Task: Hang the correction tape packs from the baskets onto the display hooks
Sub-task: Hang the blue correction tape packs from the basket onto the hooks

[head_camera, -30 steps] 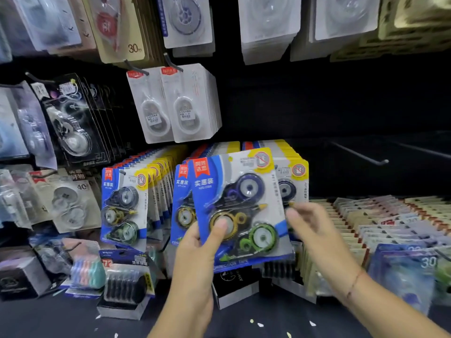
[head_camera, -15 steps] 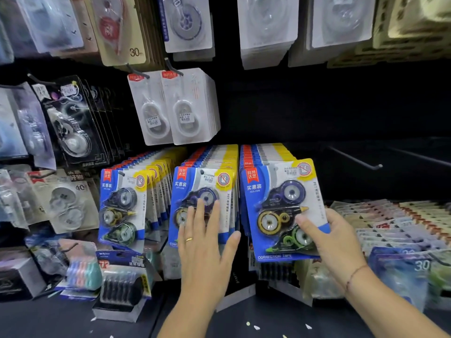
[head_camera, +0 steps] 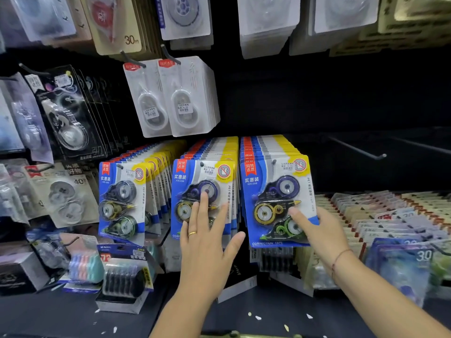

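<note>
Left hand (head_camera: 205,242): fingers straight and spread wide, lying flat against the middle-row front pack (head_camera: 220,189), a blue-and-yellow carded blister pack holding three correction tapes (purple, yellow, green). It curls round nothing. A gold ring (head_camera: 192,233) sits on one finger.

Right hand (head_camera: 314,228): the thumb lies on the face of the right-row front pack (head_camera: 275,198), a card of the same blue-and-yellow design, at its lower right corner. The other fingers pass behind the card and are hidden, so the hold reads as a pinch. A thin cord bracelet (head_camera: 339,257) circles the wrist.

The right-row front pack hangs upright. A metal hook tip (head_camera: 274,161) shows through the hole near its top edge, and it fronts a dense row of like packs.

Three rows of these packs hang side by side near the lower edge of the dark display panel (head_camera: 305,98). The left row (head_camera: 122,201) stands a little apart from the other two, whose cards nearly touch.

Above the middle row hang two stacks of white translucent blister packs (head_camera: 170,98). Toward the panel's right edge a bare metal display hook (head_camera: 356,150) juts out. Below it lie rows of pale flat packets (head_camera: 390,215).

At the bottom edge of the view a dark shelf (head_camera: 244,313) carries small pale scraps.
</note>
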`<action>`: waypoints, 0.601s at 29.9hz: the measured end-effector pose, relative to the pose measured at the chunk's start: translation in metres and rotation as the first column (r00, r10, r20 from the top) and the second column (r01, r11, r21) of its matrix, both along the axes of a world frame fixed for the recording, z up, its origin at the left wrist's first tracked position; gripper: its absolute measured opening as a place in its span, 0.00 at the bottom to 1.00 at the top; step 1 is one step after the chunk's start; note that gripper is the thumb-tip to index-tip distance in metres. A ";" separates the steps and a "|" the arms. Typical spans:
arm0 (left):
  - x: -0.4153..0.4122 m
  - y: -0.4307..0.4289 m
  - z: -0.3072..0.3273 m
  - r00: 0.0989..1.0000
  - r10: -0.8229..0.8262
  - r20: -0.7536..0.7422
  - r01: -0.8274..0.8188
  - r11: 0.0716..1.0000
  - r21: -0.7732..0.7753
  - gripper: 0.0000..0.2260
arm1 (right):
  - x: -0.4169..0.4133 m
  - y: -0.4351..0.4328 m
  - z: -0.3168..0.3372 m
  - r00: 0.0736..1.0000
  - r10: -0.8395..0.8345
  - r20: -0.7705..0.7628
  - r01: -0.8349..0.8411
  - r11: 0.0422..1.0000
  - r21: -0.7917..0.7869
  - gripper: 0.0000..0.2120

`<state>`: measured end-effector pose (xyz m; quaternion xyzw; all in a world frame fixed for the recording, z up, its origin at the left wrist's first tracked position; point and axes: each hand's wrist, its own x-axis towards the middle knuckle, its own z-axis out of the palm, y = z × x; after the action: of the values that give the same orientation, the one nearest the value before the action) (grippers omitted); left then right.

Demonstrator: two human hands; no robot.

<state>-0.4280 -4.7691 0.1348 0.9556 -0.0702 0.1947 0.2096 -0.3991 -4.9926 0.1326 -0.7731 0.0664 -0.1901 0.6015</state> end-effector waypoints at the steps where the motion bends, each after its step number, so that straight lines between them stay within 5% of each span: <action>1: -0.001 0.001 0.000 1.000 -0.011 0.004 0.011 1.000 -0.006 0.38 | 0.002 0.001 -0.003 1.000 0.001 -0.023 -0.001 1.000 -0.001 0.13; 10: -0.027 0.017 -0.040 0.988 0.001 0.154 0.023 0.987 -0.158 0.31 | 0.000 -0.008 -0.050 0.954 0.124 -0.275 -0.121 0.992 0.025 0.19; 15: -0.059 0.045 -0.124 0.986 -0.005 -0.169 0.006 1.000 0.008 0.32 | -0.039 -0.015 -0.137 0.847 0.233 -0.477 -0.302 0.951 -0.072 0.16; 18: -0.082 0.076 -0.191 0.888 0.166 -0.428 -0.110 0.982 0.152 0.34 | -0.070 -0.013 -0.207 0.701 0.283 -0.655 -0.453 0.885 -0.103 0.16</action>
<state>-0.5101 -4.6932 -0.0557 0.9885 0.0351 -0.0159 0.1462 -0.4693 -5.0060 -0.0747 -0.8597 0.0787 0.1943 0.4658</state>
